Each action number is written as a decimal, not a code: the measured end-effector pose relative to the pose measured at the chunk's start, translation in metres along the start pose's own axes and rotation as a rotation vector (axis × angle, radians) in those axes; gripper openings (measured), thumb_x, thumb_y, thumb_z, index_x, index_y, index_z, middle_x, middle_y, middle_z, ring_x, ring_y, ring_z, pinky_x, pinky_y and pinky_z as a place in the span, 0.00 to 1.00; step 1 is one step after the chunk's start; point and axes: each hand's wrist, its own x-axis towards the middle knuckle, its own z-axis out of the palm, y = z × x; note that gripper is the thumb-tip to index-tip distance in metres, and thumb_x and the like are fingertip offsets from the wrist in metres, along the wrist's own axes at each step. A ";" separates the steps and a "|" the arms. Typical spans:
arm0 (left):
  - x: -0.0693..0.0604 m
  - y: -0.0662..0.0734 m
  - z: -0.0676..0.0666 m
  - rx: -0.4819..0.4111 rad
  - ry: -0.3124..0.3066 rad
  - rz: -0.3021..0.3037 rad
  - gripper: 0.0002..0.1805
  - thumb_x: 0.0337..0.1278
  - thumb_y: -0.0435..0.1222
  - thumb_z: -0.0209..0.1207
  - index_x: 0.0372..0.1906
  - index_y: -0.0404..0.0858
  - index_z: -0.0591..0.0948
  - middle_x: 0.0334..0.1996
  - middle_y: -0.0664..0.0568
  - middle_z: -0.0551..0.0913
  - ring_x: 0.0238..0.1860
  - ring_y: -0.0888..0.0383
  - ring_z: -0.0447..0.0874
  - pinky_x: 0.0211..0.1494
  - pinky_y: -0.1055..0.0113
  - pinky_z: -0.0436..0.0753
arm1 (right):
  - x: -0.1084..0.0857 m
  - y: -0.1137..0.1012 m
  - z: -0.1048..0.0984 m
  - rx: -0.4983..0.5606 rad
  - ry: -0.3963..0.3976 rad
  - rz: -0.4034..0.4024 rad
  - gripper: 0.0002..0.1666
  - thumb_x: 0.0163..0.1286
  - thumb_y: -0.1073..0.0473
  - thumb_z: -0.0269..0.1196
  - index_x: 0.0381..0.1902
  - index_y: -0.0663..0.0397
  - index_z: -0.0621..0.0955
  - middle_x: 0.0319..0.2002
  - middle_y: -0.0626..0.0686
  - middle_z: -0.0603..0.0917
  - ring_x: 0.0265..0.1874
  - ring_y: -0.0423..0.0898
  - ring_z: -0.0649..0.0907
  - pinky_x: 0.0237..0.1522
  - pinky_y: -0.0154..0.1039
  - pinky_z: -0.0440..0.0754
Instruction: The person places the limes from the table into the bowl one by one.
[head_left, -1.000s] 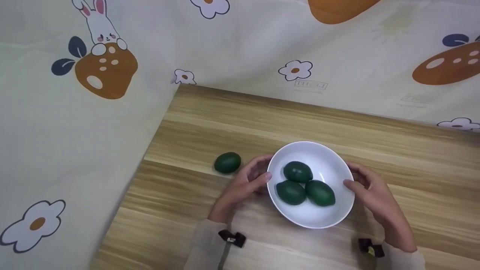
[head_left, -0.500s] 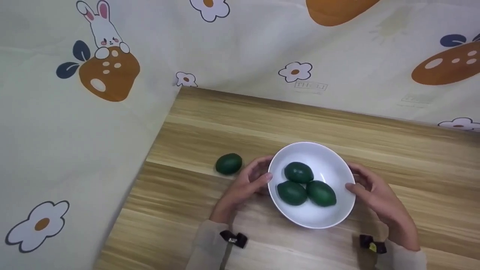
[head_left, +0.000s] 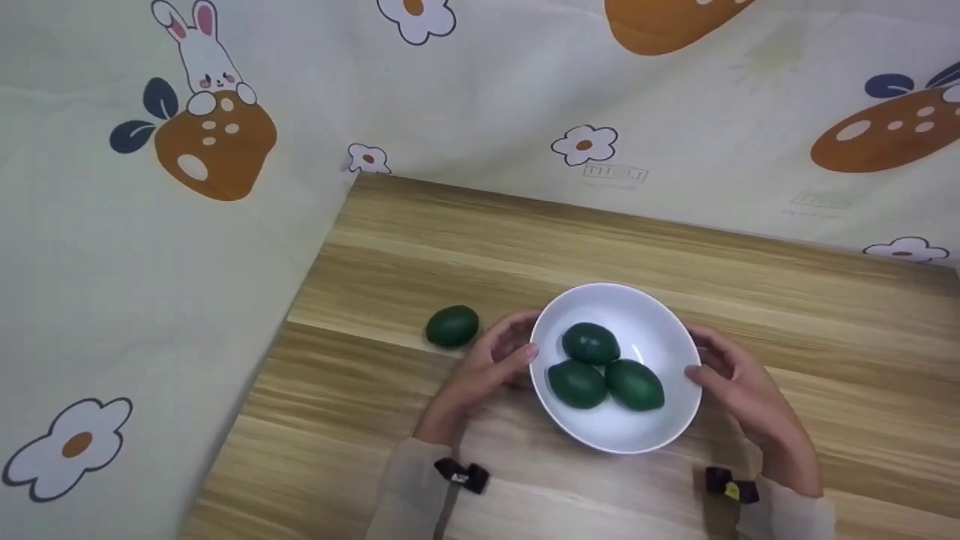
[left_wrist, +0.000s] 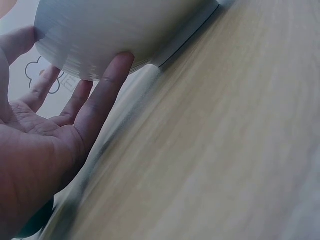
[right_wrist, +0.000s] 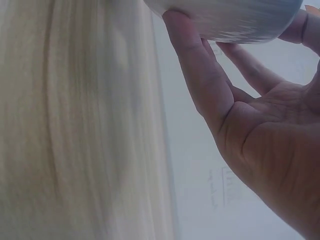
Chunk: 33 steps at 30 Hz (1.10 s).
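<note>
A white bowl (head_left: pixel 660 330) is held between both hands near the middle of the wooden table. Inside it three dark green limes (head_left: pixel 591 343) lie together. My left hand (head_left: pixel 491 367) grips the bowl's left side, its thumb on the rim. On the opposite side, my right hand (head_left: pixel 750 390) holds the bowl with its thumb over the rim. The left wrist view shows the left hand's fingers (left_wrist: pixel 102 95) curved against the bowl's outer wall (left_wrist: pixel 115 30). Likewise, the right hand's fingers (right_wrist: pixel 200 75) support the bowl's underside (right_wrist: pixel 235 20). Whether the base touches the table cannot be told.
Another green lime (head_left: pixel 452 326) lies on the wooden table (head_left: pixel 450 232), just left of the left hand. A printed cloth (head_left: pixel 480 97) with flowers, strawberries and a rabbit hangs behind the table and along its left edge.
</note>
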 end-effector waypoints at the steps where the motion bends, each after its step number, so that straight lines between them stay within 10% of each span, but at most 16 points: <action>1: 0.000 0.000 0.000 0.003 0.000 0.002 0.30 0.73 0.41 0.64 0.76 0.44 0.72 0.75 0.46 0.75 0.75 0.51 0.73 0.62 0.63 0.86 | 0.000 0.001 0.000 0.011 -0.004 0.000 0.32 0.73 0.75 0.60 0.74 0.72 0.69 0.57 0.37 0.86 0.53 0.35 0.87 0.45 0.36 0.90; 10: 0.003 0.005 0.001 0.035 0.003 0.006 0.29 0.74 0.39 0.64 0.75 0.45 0.73 0.76 0.49 0.75 0.79 0.52 0.71 0.77 0.59 0.74 | 0.001 0.009 -0.001 0.126 0.041 -0.027 0.29 0.72 0.77 0.59 0.70 0.70 0.72 0.58 0.41 0.87 0.54 0.38 0.87 0.49 0.33 0.88; 18: 0.007 0.005 0.006 0.024 -0.047 0.009 0.30 0.73 0.40 0.64 0.76 0.45 0.73 0.76 0.47 0.74 0.74 0.50 0.75 0.60 0.63 0.85 | -0.011 0.021 -0.007 0.190 0.041 -0.055 0.29 0.74 0.78 0.56 0.72 0.69 0.72 0.62 0.39 0.86 0.61 0.33 0.85 0.57 0.29 0.85; 33: -0.002 0.003 0.002 0.044 0.020 -0.004 0.30 0.74 0.42 0.64 0.76 0.46 0.72 0.75 0.48 0.74 0.76 0.50 0.74 0.63 0.62 0.85 | -0.006 0.022 -0.003 0.159 -0.004 -0.045 0.33 0.75 0.76 0.56 0.76 0.69 0.68 0.65 0.38 0.85 0.62 0.35 0.85 0.57 0.31 0.85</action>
